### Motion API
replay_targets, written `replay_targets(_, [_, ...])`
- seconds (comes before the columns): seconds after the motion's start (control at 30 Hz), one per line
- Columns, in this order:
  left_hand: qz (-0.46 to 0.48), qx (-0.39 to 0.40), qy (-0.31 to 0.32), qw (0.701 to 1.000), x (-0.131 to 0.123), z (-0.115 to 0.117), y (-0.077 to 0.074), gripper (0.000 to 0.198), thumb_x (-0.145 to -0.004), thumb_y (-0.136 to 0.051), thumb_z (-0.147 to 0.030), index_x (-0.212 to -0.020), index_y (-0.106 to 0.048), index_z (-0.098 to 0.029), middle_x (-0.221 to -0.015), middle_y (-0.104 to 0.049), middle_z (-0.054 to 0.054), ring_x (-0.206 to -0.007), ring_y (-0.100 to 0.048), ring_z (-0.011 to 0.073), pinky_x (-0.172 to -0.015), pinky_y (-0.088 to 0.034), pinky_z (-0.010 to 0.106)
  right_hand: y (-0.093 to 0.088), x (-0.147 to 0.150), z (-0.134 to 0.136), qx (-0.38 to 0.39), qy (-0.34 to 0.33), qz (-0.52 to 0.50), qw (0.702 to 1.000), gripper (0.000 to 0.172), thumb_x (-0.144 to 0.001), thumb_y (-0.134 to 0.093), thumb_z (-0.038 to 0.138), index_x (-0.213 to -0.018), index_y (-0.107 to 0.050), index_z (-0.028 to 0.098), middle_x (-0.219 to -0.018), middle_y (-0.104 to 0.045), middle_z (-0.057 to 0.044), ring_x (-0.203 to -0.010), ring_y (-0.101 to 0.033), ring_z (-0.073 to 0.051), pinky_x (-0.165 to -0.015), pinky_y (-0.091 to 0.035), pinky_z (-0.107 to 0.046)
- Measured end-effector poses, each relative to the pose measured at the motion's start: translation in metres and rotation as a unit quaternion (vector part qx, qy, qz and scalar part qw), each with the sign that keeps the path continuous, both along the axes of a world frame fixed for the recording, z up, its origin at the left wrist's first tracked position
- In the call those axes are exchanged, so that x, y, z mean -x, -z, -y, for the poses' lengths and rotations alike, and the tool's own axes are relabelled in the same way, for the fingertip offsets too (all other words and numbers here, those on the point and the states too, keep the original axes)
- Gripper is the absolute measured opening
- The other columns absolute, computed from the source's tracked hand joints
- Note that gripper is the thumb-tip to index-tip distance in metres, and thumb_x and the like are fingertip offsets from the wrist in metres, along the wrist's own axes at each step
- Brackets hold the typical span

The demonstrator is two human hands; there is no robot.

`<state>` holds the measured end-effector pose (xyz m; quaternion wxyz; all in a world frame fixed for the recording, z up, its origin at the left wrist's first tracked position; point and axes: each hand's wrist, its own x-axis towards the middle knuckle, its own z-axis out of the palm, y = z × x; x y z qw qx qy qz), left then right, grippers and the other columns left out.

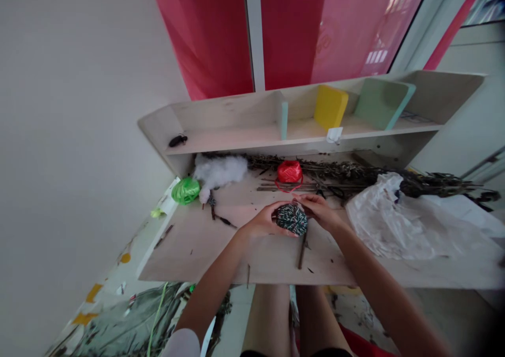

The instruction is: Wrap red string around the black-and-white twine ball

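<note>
Between my hands, just above the desk, is a rounded dark green and white speckled bundle that looks like yarn. My left hand wraps round its left side, thumb and fingers apart across it. At its upper right, my right hand has its fingers pinched together; a thin reddish strand seems to run there, but what they grip is too small to make out. A brown stick slants down from below the bundle. Behind my hands sits a red ball of plastic twine with a loose loop.
Green twine and white stuffing lie at the left. Dried stalks stretch along the back, near black-handled scissors. A crumpled white plastic bag covers the right side. Above is a shelf with a yellow divider.
</note>
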<state>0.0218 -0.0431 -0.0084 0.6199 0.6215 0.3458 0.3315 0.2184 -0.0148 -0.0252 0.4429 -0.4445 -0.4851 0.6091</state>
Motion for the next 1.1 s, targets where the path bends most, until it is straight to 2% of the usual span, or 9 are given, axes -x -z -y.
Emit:
replay_targets(0.23, [0.105,0.045,-0.015,0.993,0.002,0.001,-0.003,0.103,-0.041,-0.089,-0.017,-0.134,-0.047,-0.022,-0.133,-0.053,0.015,-0.12,-0.052,0.0302,-0.101,-0.042,0.044,-0.002,0.003,0.0,-0.088,0.047,0.082,0.992,0.048,-0.055,-0.075,0.06,-0.073,-0.062,0.017,-0.053,-0.047,0.004,-0.047,-0.033,-0.007,-0.045,-0.022,-0.023])
replay_targets(0.37, [0.128,0.102,0.03,0.986,0.004,0.001,-0.002,0.108,-0.039,-0.089,-0.013,-0.136,-0.044,-0.025,-0.135,-0.051,0.015,-0.116,-0.055,0.0321,-0.096,-0.046,0.047,0.002,0.004,-0.001,-0.13,0.082,0.104,0.983,0.048,-0.055,-0.074,0.062,-0.064,-0.056,0.018,-0.049,-0.041,0.005,-0.047,-0.03,-0.008,-0.046,-0.02,-0.024])
replay_targets(0.47, [0.136,0.115,0.056,0.982,0.003,0.002,-0.003,0.104,-0.038,-0.089,-0.014,-0.133,-0.048,-0.025,-0.132,-0.053,0.015,-0.111,-0.059,0.0322,-0.092,-0.049,0.048,0.004,0.006,0.0,-0.151,0.08,0.113,0.979,0.048,-0.057,-0.072,0.063,-0.06,-0.054,0.018,-0.049,-0.04,0.004,-0.047,-0.03,-0.008,-0.046,-0.02,-0.025])
replay_targets(0.6, [0.138,0.122,0.051,0.982,0.001,0.004,-0.008,0.095,-0.041,-0.088,-0.012,-0.128,-0.053,-0.023,-0.131,-0.054,0.014,-0.112,-0.058,0.0309,-0.091,-0.05,0.043,0.006,0.005,-0.002,-0.164,0.085,0.132,0.974,0.048,-0.059,-0.07,0.064,-0.06,-0.054,0.018,-0.049,-0.04,0.004,-0.047,-0.03,-0.008,-0.045,-0.021,-0.024])
replay_targets(0.77, [0.174,0.149,-0.03,0.973,-0.001,-0.004,-0.004,0.077,-0.044,-0.085,-0.008,-0.116,-0.062,-0.018,-0.114,-0.065,0.009,-0.103,-0.062,0.0235,-0.092,-0.048,0.035,0.013,0.002,-0.01,-0.178,0.082,0.151,0.969,0.049,-0.062,-0.063,0.066,-0.061,-0.054,0.018,-0.049,-0.041,0.003,-0.047,-0.033,-0.009,-0.045,-0.025,-0.023])
replay_targets(0.83, [0.224,0.179,-0.076,0.955,0.001,-0.01,0.001,0.062,-0.048,-0.083,-0.009,-0.107,-0.066,-0.017,-0.107,-0.068,0.006,-0.097,-0.064,0.0198,-0.091,-0.049,0.031,0.015,0.002,-0.01,-0.203,0.075,0.165,0.962,0.048,-0.066,-0.06,0.065,-0.061,-0.056,0.017,-0.051,-0.044,0.001,-0.048,-0.036,-0.01,-0.047,-0.028,-0.024])
replay_targets(0.9, [0.284,0.21,-0.128,0.927,0.004,-0.017,0.005,0.042,-0.059,-0.078,-0.015,-0.1,-0.067,-0.015,-0.102,-0.069,0.006,-0.094,-0.064,0.0175,-0.088,-0.049,0.028,0.015,0.005,-0.007,-0.232,0.056,0.194,0.952,0.047,-0.073,-0.056,0.062,-0.064,-0.061,0.016,-0.054,-0.046,0.001,-0.05,-0.037,-0.01,-0.048,-0.029,-0.024])
replay_targets(0.97, [0.318,0.233,-0.18,0.901,0.008,-0.024,0.007,0.032,-0.071,-0.07,-0.018,-0.102,-0.065,-0.016,-0.105,-0.068,0.006,-0.097,-0.063,0.0158,-0.089,-0.049,0.027,0.014,0.009,-0.002,-0.253,0.029,0.227,0.94,0.045,-0.08,-0.052,0.057,-0.068,-0.066,0.016,-0.054,-0.046,0.0,-0.05,-0.037,-0.011,-0.049,-0.029,-0.025])
replay_targets(1.1, [0.297,0.273,-0.249,0.88,0.015,-0.032,0.007,0.037,-0.081,-0.06,-0.025,-0.119,-0.059,-0.025,-0.101,-0.069,0.002,-0.083,-0.064,0.0108,-0.077,-0.05,0.022,0.013,0.018,0.008,-0.285,-0.01,0.258,0.923,0.045,-0.084,-0.049,0.054,-0.073,-0.069,0.016,-0.057,-0.051,0.0,-0.053,-0.043,-0.012,-0.052,-0.034,-0.025])
